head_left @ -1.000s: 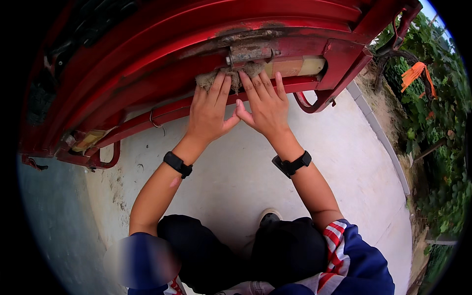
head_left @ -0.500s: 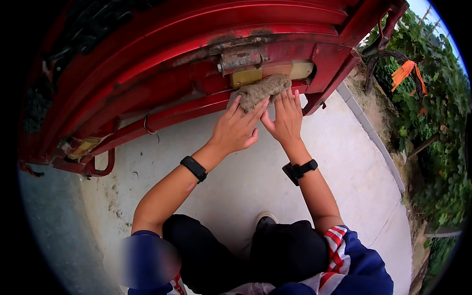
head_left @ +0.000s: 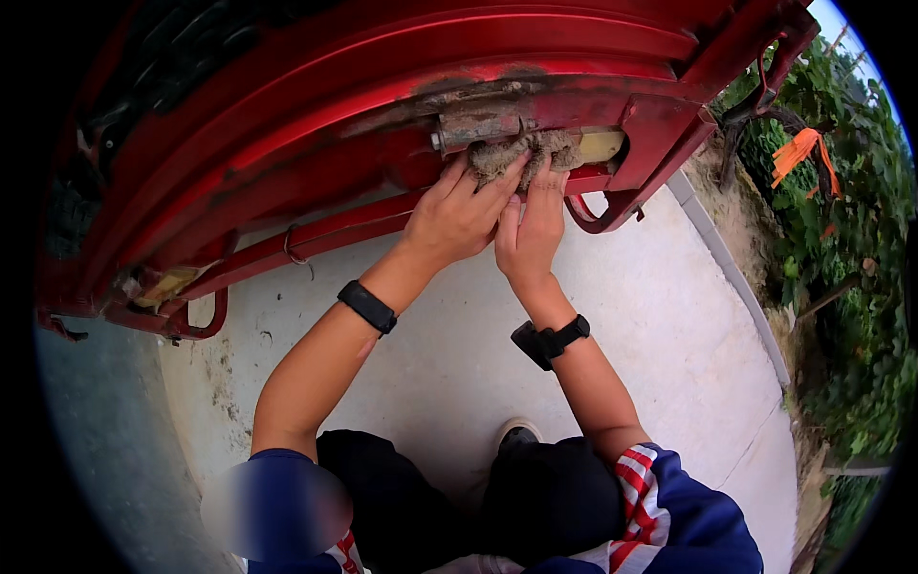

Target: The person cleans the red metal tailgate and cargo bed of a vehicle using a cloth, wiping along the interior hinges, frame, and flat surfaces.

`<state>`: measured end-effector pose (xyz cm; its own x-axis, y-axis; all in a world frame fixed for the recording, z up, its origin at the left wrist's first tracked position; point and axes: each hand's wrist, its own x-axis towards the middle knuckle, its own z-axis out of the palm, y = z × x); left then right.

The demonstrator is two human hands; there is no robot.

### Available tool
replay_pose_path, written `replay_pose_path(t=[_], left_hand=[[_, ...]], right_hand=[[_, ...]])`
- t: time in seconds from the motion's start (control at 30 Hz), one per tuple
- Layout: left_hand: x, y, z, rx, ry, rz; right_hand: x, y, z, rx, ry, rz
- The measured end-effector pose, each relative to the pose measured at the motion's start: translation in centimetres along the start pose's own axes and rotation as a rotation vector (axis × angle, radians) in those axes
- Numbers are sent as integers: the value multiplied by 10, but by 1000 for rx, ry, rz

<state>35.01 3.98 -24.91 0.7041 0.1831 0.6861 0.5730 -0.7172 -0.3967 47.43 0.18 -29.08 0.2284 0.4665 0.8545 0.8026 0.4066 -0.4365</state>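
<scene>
A bunched grey-brown rag [head_left: 557, 151] is pressed against the light strip [head_left: 601, 146] on a red metal vehicle body [head_left: 316, 172]. My left hand [head_left: 454, 218] has its fingers on the rag's left part, their tips partly sunk in the folds. Close beside it, my right hand [head_left: 534, 234] grips the rag from below with its fingers pointing up. The rag covers most of the light strip; only its pale yellow right end shows. Just above the rag sits a dirty metal cylinder [head_left: 478, 127].
Below the body lies a pale concrete floor [head_left: 421, 354]. A red metal loop [head_left: 595, 218] hangs right of my hands, and another loop [head_left: 212, 320] is at far left. Leafy plants [head_left: 861, 287] and an orange strip [head_left: 798, 153] stand beyond the curb at right.
The rag has been pushed up onto the light strip and bunched tighter, covering the strip's yellow and orange sections. My hands moved up with it, and the right one shifted left toward the left hand.
</scene>
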Motion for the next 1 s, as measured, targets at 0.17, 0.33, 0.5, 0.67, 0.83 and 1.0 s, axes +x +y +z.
replay_pose_path(t=[0.17, 0.33, 0.5, 0.67, 0.83, 1.0], left_hand=[[-45, -16, -20, 8, -108, -93], [-14, 15, 10, 14, -110, 49], [34, 48, 47, 7, -25, 60], [35, 46, 52, -71, -17, 96], [1, 19, 9, -86, -48, 20], [-81, -22, -30, -94, -158, -136]], right_hand=[[-14, -17, 11, 7, -151, -103], [-28, 20, -3, -62, -132, 76], [-12, 59, -25, -122, -51, 197], [-10, 47, -28, -44, -30, 378], [-21, 10, -9, -26, -62, 196], [-47, -48, 22, 180, -353, 79]])
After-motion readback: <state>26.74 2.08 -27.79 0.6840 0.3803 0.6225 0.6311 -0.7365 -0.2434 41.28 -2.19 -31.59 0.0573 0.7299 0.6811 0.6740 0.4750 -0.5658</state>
